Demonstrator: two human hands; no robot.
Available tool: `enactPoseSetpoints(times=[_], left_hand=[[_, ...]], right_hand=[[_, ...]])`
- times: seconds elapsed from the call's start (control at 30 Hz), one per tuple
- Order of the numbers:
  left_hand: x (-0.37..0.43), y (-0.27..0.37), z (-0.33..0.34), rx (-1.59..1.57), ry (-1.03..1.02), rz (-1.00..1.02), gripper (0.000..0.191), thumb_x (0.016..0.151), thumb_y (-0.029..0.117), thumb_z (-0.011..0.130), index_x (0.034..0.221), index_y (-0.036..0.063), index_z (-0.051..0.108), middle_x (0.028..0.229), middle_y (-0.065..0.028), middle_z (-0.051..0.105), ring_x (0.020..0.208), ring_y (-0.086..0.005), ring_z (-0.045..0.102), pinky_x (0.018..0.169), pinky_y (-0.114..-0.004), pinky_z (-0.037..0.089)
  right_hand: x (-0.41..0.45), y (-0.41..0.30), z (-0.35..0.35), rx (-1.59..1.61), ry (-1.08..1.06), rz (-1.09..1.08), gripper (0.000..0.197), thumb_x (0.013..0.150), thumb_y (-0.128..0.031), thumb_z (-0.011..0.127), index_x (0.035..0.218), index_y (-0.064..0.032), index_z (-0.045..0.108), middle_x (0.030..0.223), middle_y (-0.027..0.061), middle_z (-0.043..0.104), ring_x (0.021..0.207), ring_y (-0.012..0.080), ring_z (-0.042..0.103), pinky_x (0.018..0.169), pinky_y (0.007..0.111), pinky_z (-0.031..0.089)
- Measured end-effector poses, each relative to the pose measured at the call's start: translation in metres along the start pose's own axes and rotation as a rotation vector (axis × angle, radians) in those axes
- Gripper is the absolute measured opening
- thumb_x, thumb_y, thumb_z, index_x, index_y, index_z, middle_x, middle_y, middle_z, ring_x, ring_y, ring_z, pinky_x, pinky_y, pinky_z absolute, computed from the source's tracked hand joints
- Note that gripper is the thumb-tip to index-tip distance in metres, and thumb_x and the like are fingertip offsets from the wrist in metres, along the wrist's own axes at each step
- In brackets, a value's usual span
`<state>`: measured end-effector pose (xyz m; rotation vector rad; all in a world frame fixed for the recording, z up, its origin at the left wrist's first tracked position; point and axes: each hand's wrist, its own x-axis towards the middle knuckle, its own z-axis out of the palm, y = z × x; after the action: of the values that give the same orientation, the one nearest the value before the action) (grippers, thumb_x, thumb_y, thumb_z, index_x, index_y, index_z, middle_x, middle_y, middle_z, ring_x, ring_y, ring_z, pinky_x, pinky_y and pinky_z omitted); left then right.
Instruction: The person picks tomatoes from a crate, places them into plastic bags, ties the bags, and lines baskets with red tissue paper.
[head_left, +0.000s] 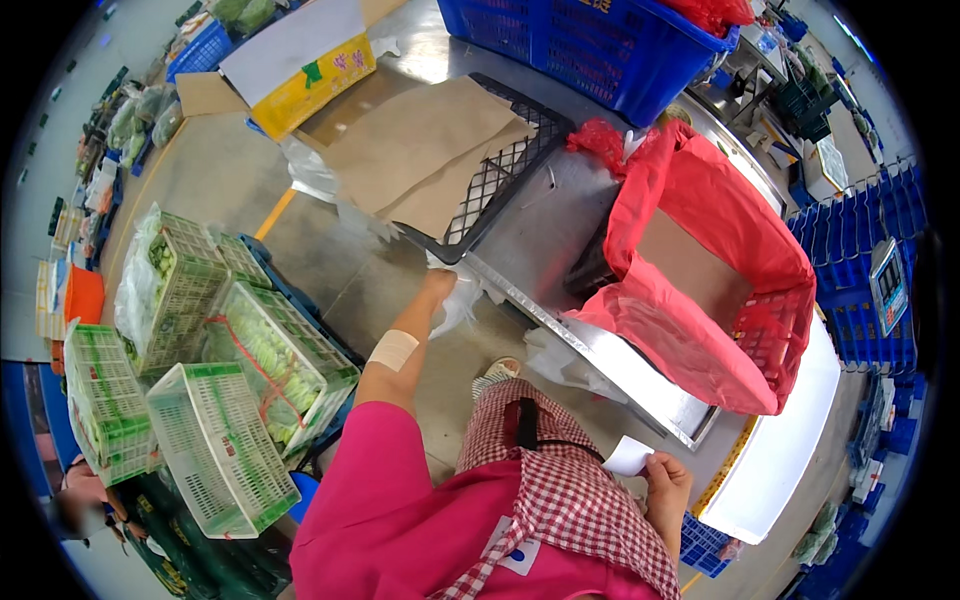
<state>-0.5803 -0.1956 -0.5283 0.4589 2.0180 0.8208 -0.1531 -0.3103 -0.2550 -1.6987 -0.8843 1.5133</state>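
Note:
My right hand (666, 484), low by my checked apron (574, 487), pinches a small white paper slip (628, 455) between thumb and fingers. My left arm stretches forward, and my left hand (441, 280) is at the table's edge, below the near corner of a black plastic crate (480, 206). Its fingers are hidden there, beside white plastic film (459, 304). Sheets of brown paper (420, 150) cover most of that crate. To its right, on the metal table (551, 202), stands a red basket (761, 330) lined with a red plastic bag (675, 322), with a brown sheet inside.
A blue plastic crate (555, 52) and an open cardboard box (315, 82) stand at the back. Crates of green vegetables (281, 360) and an empty-looking crate (225, 450) are stacked left. A white foam box (780, 442) stands right. A person (94, 487) is at far lower left.

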Motion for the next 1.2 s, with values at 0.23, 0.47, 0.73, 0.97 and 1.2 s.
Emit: enactPoseSetpoints(times=[0.23,0.47,0.73,0.97,1.2], left_hand=[[0.017,-0.012,0.011,-0.078,-0.087,0.042,0.027,0.061,0.012,0.074,0.082,-0.0023,0.065,0.083,-0.0103,0.063,0.071,-0.0188,0.058,0.064,-0.031,0.045],[0.013,-0.050,-0.007,-0.311,-0.204,-0.179,0.024,0.065,0.011,0.073,0.084,-0.0001,0.061,0.080,-0.0078,0.062,0.072,-0.0185,0.059,0.059,-0.029,0.048],[-0.025,-0.189,-0.006,-0.988,-0.368,-0.572,0.002,0.077,0.008,0.059,0.078,0.0079,0.057,0.063,-0.0005,0.055,0.052,-0.0085,0.052,0.045,-0.022,0.044],[-0.179,-0.190,-0.032,-0.369,0.113,-0.402,0.003,0.071,0.004,0.058,0.073,0.0015,0.059,0.059,-0.0055,0.054,0.052,-0.0179,0.054,0.047,-0.029,0.048],[-0.268,-0.322,-0.070,-0.364,0.481,-0.677,0.024,0.074,0.006,0.052,0.097,0.0032,0.056,0.095,-0.0140,0.057,0.086,-0.0245,0.057,0.061,-0.037,0.051]], right_hand=[[0.001,0.000,0.005,-0.025,0.031,0.003,0.013,0.082,-0.006,0.055,0.083,0.0053,0.061,0.075,0.0082,0.060,0.067,0.0152,0.056,0.065,0.029,0.047],[-0.001,-0.001,0.015,0.015,0.060,0.014,0.012,0.082,-0.006,0.056,0.083,0.0056,0.060,0.074,0.0080,0.060,0.067,0.0153,0.055,0.065,0.029,0.047],[-0.005,0.002,0.018,0.019,0.011,0.014,0.013,0.082,-0.006,0.056,0.085,0.0059,0.060,0.075,0.0078,0.060,0.069,0.0145,0.055,0.066,0.027,0.045],[-0.007,0.012,0.006,0.001,-0.030,-0.001,0.013,0.082,-0.007,0.056,0.085,0.0044,0.062,0.075,0.0064,0.061,0.070,0.0123,0.055,0.068,0.025,0.043],[-0.023,0.028,-0.025,0.126,-0.116,-0.122,0.014,0.082,-0.008,0.057,0.087,0.0041,0.061,0.076,0.0052,0.060,0.070,0.0123,0.055,0.067,0.024,0.043]])
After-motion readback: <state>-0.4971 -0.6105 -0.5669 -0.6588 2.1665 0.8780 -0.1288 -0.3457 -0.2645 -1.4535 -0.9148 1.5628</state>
